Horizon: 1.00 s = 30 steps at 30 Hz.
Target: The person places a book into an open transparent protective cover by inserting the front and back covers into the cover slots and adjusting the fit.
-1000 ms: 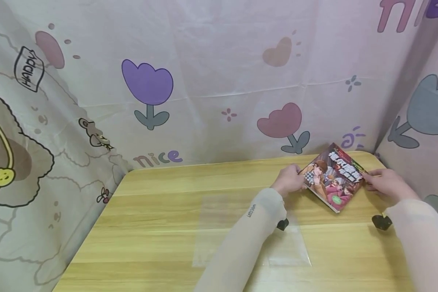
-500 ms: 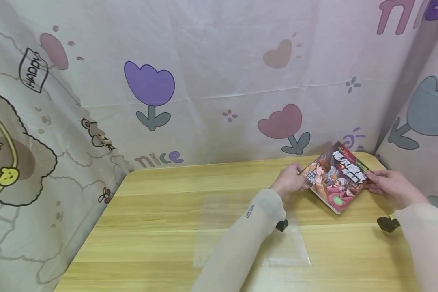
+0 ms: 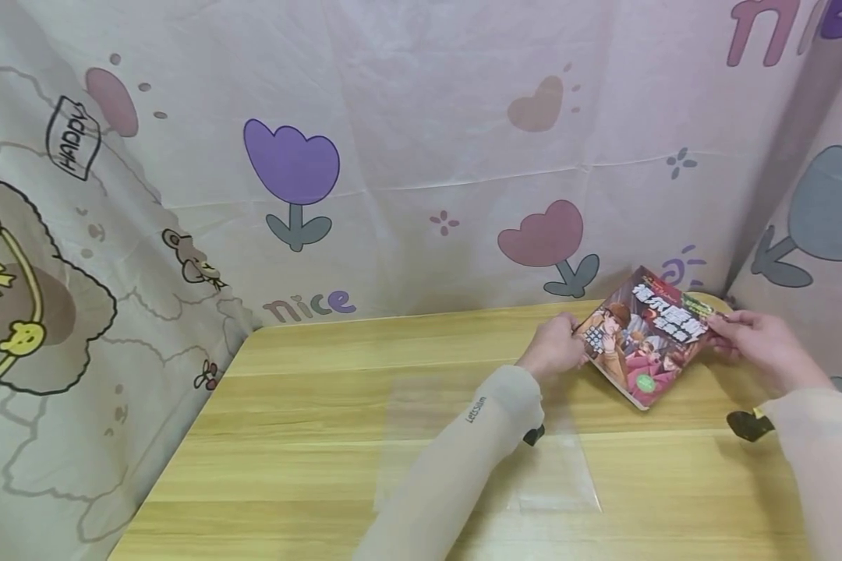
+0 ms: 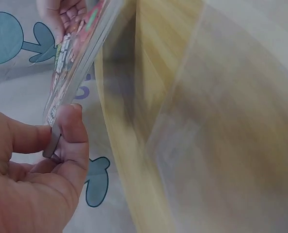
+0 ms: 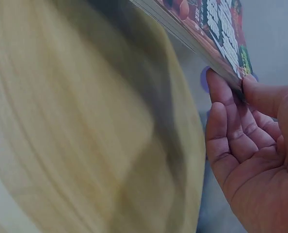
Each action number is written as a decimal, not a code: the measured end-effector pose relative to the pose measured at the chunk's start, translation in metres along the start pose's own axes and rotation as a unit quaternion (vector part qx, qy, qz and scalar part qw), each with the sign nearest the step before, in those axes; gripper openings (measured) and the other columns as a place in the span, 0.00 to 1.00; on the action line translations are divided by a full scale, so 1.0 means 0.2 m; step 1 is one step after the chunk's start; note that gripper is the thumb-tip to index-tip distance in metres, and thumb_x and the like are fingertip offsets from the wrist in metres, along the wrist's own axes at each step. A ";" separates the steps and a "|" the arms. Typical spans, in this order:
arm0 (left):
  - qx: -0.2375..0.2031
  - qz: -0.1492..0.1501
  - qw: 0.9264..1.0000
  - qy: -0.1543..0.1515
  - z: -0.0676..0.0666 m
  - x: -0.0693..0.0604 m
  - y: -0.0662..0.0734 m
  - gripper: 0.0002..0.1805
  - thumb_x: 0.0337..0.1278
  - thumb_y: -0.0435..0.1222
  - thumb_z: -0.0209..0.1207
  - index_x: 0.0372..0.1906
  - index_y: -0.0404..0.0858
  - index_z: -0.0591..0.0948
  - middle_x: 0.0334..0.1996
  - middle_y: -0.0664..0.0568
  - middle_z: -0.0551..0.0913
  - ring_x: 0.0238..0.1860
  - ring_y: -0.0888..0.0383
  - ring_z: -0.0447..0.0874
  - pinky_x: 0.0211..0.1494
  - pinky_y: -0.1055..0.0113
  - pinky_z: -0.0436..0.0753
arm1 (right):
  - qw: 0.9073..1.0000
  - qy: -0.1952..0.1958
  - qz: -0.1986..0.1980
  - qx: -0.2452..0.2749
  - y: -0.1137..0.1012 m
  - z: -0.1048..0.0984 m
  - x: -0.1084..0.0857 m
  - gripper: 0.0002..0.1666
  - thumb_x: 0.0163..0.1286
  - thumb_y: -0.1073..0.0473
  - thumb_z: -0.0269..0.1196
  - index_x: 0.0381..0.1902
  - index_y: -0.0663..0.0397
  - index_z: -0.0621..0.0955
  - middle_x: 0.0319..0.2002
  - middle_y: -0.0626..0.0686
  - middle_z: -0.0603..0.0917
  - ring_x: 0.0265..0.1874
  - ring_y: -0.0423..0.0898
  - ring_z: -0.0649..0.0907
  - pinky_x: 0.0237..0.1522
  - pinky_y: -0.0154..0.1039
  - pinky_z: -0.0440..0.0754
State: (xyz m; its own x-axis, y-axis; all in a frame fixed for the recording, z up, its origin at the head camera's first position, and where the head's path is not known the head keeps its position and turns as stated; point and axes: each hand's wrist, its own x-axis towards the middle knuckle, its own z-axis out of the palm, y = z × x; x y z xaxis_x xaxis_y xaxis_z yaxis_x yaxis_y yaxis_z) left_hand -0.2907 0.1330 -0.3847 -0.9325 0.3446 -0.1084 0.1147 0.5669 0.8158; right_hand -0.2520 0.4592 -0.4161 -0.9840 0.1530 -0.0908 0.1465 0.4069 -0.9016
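A paperback book (image 3: pixel 638 343) with an illustrated reddish cover and bold white lettering is held above the table's far right part, tilted with its cover showing. My left hand (image 3: pixel 553 347) pinches its left corner; in the left wrist view the thumb presses the cover and curled fingers (image 4: pixel 72 131) support the underside. The opposite corner is pinched by my right hand (image 3: pixel 761 348). In the right wrist view, that thumb (image 5: pixel 265 97) lies on the cover side with the fingers beneath. The book's back cover is hidden in the head view.
A clear plastic sheet or bag (image 3: pixel 561 479) lies on the wooden table (image 3: pixel 288 436), partly under my left forearm. Patterned curtains (image 3: pixel 407 156) stand behind the table and along both sides. A dark strap piece (image 3: pixel 749 426) shows by the right cuff.
My right hand has shifted slightly right and up, and the book's tilt has changed a little. Both hands keep their grip on it. The head view has shifted slightly.
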 end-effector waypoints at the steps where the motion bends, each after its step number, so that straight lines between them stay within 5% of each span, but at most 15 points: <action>1: 0.007 0.002 1.000 0.001 -0.01 0.00 0.00 0.02 0.77 0.31 0.56 0.44 0.41 0.78 0.29 0.53 0.80 0.25 0.62 0.76 0.28 0.73 0.74 | 1.000 0.004 -0.002 -0.021 -0.01 0.00 0.00 0.14 0.87 0.49 0.56 0.45 0.52 0.80 0.28 0.30 0.87 0.31 0.31 0.86 0.37 0.31 0.85; 14: 0.130 0.068 0.989 -0.006 -0.12 -0.06 -0.01 0.10 0.75 0.35 0.53 0.35 0.42 0.81 0.27 0.57 0.82 0.29 0.60 0.78 0.31 0.70 0.76 | 0.996 0.026 -0.027 -0.084 -0.19 0.01 0.00 0.34 0.88 0.45 0.52 0.62 0.78 0.71 0.26 0.24 0.84 0.30 0.27 0.86 0.34 0.21 0.80; 25: 0.137 0.107 0.984 -0.040 -0.23 -0.13 -0.07 0.11 0.67 0.31 0.54 0.27 0.43 0.79 0.23 0.57 0.81 0.24 0.61 0.75 0.28 0.71 0.74 | 0.991 0.045 -0.068 -0.106 -0.31 0.06 0.00 0.37 0.85 0.45 0.57 0.64 0.80 0.71 0.26 0.21 0.84 0.28 0.25 0.86 0.33 0.19 0.80; 30: 0.103 0.097 0.989 -0.051 -0.27 -0.17 -0.09 0.12 0.55 0.27 0.55 0.21 0.44 0.78 0.18 0.56 0.79 0.18 0.62 0.68 0.21 0.71 0.68 | 0.988 0.048 -0.095 -0.113 -0.37 0.10 -0.01 0.32 0.85 0.46 0.58 0.61 0.76 0.73 0.26 0.21 0.85 0.26 0.26 0.87 0.33 0.22 0.83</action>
State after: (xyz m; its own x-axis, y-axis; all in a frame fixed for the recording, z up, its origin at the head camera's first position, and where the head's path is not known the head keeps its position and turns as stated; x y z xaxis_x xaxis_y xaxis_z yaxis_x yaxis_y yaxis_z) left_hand -0.2789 0.0700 -0.3654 -0.8485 0.5286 -0.0265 0.3647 0.6202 0.6946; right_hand -0.2627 0.4110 -0.3576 -0.9836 0.1341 0.1209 -0.0105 0.6260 -0.7798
